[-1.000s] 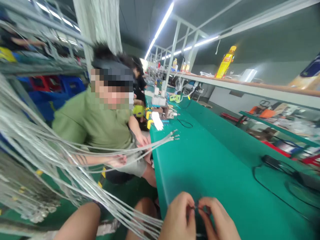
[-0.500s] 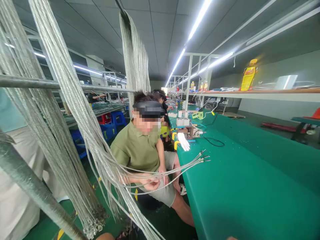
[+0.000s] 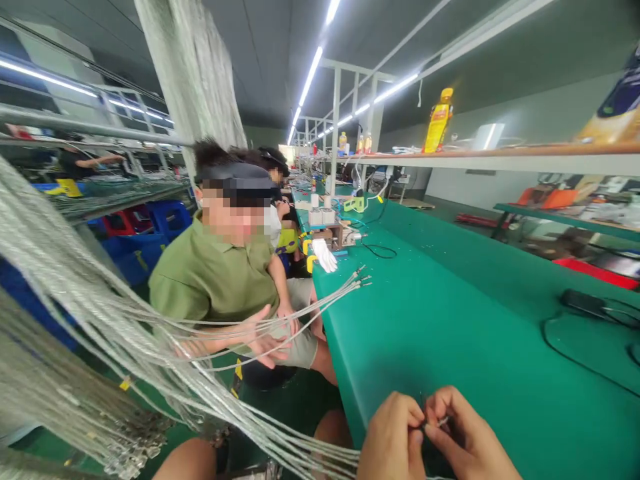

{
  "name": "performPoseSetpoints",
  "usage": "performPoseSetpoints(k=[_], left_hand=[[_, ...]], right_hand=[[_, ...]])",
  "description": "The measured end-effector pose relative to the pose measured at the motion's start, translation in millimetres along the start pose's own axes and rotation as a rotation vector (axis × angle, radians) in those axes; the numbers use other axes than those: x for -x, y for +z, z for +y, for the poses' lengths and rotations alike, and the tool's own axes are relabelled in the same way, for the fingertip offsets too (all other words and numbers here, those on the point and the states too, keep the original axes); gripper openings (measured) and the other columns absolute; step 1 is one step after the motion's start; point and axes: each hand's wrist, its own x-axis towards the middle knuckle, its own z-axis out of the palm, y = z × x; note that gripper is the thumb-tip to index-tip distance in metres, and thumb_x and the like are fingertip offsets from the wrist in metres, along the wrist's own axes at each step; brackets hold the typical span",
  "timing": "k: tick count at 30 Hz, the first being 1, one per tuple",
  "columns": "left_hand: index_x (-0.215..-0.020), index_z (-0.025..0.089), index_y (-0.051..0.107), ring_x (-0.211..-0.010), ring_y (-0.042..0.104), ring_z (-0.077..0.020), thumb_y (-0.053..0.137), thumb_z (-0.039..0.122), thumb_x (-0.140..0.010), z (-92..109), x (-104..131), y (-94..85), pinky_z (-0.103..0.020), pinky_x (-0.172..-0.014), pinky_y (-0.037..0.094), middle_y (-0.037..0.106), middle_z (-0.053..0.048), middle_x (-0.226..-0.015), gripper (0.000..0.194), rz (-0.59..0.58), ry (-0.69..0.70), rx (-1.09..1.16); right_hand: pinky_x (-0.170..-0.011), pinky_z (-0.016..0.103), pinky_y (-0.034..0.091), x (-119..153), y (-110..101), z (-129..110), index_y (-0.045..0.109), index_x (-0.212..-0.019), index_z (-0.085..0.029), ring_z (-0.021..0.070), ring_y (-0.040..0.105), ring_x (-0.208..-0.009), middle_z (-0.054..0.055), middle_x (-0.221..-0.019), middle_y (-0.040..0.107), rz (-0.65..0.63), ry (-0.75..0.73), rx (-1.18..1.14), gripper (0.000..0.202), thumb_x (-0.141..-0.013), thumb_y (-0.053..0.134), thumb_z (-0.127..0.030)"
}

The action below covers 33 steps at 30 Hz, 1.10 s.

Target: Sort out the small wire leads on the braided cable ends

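Note:
Low in the view, near the front of the green table (image 3: 480, 320), my left hand (image 3: 393, 433) and my right hand (image 3: 463, 433) are close together with fingers pinched. Between the fingertips is a small piece with thin wire ends, too small to make out fully; both hands grip it. Grey braided cables (image 3: 280, 427) run from the left and pass behind my left hand. Other cable ends (image 3: 355, 280) from the same bundle lie over the table's left edge, near a white glove (image 3: 325, 256).
A person in a green shirt (image 3: 220, 267) sits at the left, one hand among the cables. A small machine (image 3: 325, 223) stands on the table. A yellow bottle (image 3: 439, 123) is on the shelf (image 3: 450, 162). A black adapter (image 3: 584, 302) lies right.
The view has turned right. Both my hands have come into view, pinched together. The person's hand at the cables has opened its fingers.

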Motion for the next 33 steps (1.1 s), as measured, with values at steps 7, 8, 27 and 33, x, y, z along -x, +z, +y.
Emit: performPoseSetpoints(k=[7, 8, 27, 33], left_hand=[[-0.097, 0.02, 0.05, -0.094, 0.057, -0.0204, 0.039, 0.006, -0.089, 6, 6, -23.7, -0.033, -0.084, 0.045, 0.058, -0.006, -0.097, 0.02, -0.12, 0.187, 0.043], [-0.097, 0.02, 0.049, -0.094, 0.056, -0.0202, 0.04, 0.006, -0.09, 6, 5, -24.1, -0.033, -0.084, 0.044, 0.057, -0.006, -0.098, 0.019, -0.124, 0.191, 0.03], [-0.096, 0.022, 0.046, -0.088, 0.054, -0.0191, 0.042, 0.011, -0.094, 3, 5, -21.7, -0.031, -0.078, 0.043, 0.054, -0.003, -0.095, 0.012, -0.137, 0.132, -0.008], [-0.096, 0.023, 0.045, -0.084, 0.055, -0.0192, 0.039, 0.017, -0.097, 0, 2, -21.6, -0.03, -0.073, 0.043, 0.054, -0.003, -0.094, 0.008, -0.101, 0.073, 0.001]], right_hand=[[-0.068, 0.03, 0.041, 5, 3, -14, 0.046, -0.085, -0.024, 0.0172, 0.05, -0.076, 0.0, -0.083, 0.054, -0.046, -0.011, 0.088, 0.011, -0.089, 0.05, -0.016], [-0.069, 0.03, 0.041, 5, 4, -15, 0.044, -0.085, -0.024, 0.0173, 0.051, -0.077, -0.001, -0.083, 0.054, -0.039, -0.015, 0.071, 0.013, -0.088, 0.05, -0.013], [-0.063, 0.027, 0.033, 0, -17, -15, 0.029, -0.079, -0.026, 0.0146, 0.042, -0.072, -0.005, -0.078, 0.047, -0.024, -0.003, 0.031, 0.029, -0.074, 0.046, -0.003], [-0.057, 0.026, 0.03, -7, -54, -18, 0.033, -0.08, -0.026, 0.014, 0.036, -0.065, -0.004, -0.078, 0.045, 0.105, -0.026, -0.043, 0.024, -0.084, 0.052, -0.013]])
